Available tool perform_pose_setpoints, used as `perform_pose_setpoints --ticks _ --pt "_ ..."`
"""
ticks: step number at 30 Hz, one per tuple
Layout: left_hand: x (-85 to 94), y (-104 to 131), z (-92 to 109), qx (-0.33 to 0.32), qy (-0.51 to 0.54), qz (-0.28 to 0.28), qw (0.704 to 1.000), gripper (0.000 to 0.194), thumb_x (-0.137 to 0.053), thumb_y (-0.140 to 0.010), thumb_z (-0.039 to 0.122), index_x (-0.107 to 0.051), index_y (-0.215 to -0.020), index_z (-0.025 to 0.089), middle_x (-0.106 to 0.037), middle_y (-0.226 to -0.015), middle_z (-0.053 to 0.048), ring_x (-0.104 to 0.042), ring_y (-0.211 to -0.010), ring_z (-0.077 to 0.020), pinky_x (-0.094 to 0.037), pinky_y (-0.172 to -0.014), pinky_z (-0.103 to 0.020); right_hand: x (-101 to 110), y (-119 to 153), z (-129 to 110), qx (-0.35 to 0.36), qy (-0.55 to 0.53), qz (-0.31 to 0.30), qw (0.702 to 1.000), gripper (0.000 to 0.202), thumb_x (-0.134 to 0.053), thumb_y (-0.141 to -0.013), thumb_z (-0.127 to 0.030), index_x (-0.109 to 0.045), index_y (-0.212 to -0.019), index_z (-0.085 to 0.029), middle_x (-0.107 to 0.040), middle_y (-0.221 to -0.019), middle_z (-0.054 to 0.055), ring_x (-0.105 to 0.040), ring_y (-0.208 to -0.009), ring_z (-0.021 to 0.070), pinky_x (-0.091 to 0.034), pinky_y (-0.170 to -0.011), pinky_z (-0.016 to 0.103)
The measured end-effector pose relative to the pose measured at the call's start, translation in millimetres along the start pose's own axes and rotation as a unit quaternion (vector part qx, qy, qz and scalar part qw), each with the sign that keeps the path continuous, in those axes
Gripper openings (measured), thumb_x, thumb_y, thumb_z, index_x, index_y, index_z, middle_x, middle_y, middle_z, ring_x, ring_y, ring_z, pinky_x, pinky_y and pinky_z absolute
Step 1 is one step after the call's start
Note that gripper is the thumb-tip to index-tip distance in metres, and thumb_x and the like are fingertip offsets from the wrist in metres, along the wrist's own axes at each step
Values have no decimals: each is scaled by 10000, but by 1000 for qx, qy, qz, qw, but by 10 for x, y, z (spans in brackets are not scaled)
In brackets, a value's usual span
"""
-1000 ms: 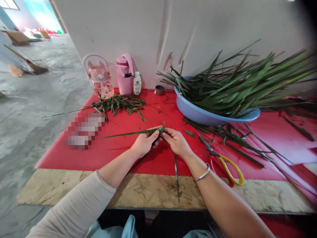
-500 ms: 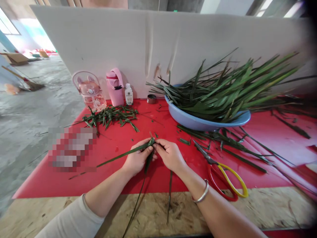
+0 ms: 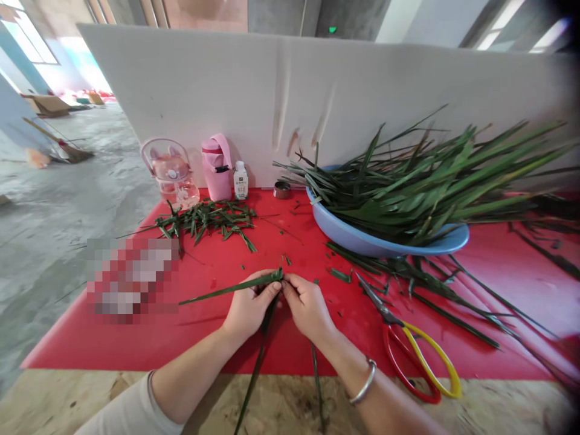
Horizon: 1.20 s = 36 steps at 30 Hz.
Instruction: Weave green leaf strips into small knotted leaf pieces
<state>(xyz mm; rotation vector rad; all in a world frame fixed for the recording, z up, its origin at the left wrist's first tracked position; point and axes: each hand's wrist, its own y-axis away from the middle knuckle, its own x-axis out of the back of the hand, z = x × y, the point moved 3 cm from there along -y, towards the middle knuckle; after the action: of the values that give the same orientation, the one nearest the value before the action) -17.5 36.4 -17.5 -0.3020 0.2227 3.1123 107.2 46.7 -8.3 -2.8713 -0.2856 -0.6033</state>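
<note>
My left hand (image 3: 248, 307) and my right hand (image 3: 307, 306) meet over the red mat (image 3: 212, 338), both pinching folded green leaf strips (image 3: 226, 288). One strip runs left from my fingers, and two more trail down toward the table's front edge. A silver bangle (image 3: 364, 383) sits on my right wrist. Scissors (image 3: 408, 348) with red and yellow handles lie just right of my right hand.
A blue basin (image 3: 362, 239) heaped with long green leaves (image 3: 430, 181) stands at the back right. Cut leaf scraps (image 3: 206, 219) lie at the back left. A clear jug (image 3: 171, 173), a pink flask (image 3: 217, 166), a small bottle (image 3: 240, 180) and a tin (image 3: 281, 190) stand against the white board.
The view tilted up and the hands sit lower in the frame. My fingers kept working the fold; the left-pointing strip stays in my grip.
</note>
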Motion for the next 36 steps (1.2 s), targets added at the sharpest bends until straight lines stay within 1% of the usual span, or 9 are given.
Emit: perform_pose_setpoints --ticks 3,6,10,14,17,20,23,30,36 --pt "59 5 52 -64 -55 67 994 288 -627 -715 373 -533 -903 175 -560 -695 14 -525 -538 -101 -470 -523 -226 35 -35 53 -7 -78 61 995 192 -526 -827 -327 -536 -963 -193 -599 -879 63 -562 -800 178 -438 -718 274" --pt "129 46 148 -173 -166 152 959 172 -602 -740 319 -512 -815 193 -514 -645 30 -483 -543 -91 -422 -542 -199 71 -47 27 -19 -140 66 988 219 -508 -828 -405 -522 -877 -192 -559 -740 29 -527 -658 147 -428 -615 258" --pt "68 119 224 -276 -298 96 909 45 -555 -751 217 -573 -787 198 -578 -790 -29 -543 -714 -134 -438 -665 -233 20 -24 -80 -44 -244 -69 966 322 -464 -822 -506 -501 -818 -185 -505 -610 -18 -455 -505 104 -357 -477 227" --pt "-20 179 239 -314 -334 -2 888 188 -526 -758 194 -622 -919 194 -608 -929 -84 -573 -857 -183 -452 -781 -285 78 -68 -45 -32 -227 -83 970 314 -660 -705 -420 -528 -845 -173 -543 -650 -30 -498 -558 94 -382 -517 210" --pt "27 168 281 -316 -332 41 888 213 -469 -805 207 -610 -961 176 -601 -915 -91 -575 -839 -180 -458 -757 -283 99 -122 69 -57 -223 -128 965 297 -580 -760 -453 -536 -801 -162 -570 -620 -19 -506 -491 90 -390 -482 215" --pt "92 125 327 -341 -352 112 865 346 -514 -787 225 -535 -1126 160 -563 -1066 -122 -524 -1014 -218 -413 -880 -344 91 -147 134 -70 -211 -123 967 300 -521 -789 -455 -522 -731 -161 -577 -611 -7 -513 -478 95 -396 -478 220" --pt "90 50 289 -315 -358 60 877 427 -551 -772 245 -512 -1190 164 -574 -1114 -131 -519 -1058 -233 -390 -918 -363 73 -129 105 -35 -164 -113 979 234 -492 -817 -376 -540 -737 -161 -559 -615 -11 -511 -525 102 -405 -536 227" --pt "29 -6 195 -195 -229 0 954 256 -573 -762 323 -666 -944 167 -663 -890 -72 -590 -874 -198 -430 -812 -285 150 -51 -70 88 72 -17 993 148 -411 -854 -175 -546 -795 -182 -566 -680 1 -503 -621 126 -337 -582 220" --pt "-31 16 68 -54 -35 10 998 468 -608 -723 372 -529 -1130 154 -570 -656 22 -506 -496 -85 -408 -468 -195 176 -22 -151 94 146 -15 985 157 -418 -878 -235 -566 -834 -202 -597 -705 15 -531 -634 140 -309 -569 219"
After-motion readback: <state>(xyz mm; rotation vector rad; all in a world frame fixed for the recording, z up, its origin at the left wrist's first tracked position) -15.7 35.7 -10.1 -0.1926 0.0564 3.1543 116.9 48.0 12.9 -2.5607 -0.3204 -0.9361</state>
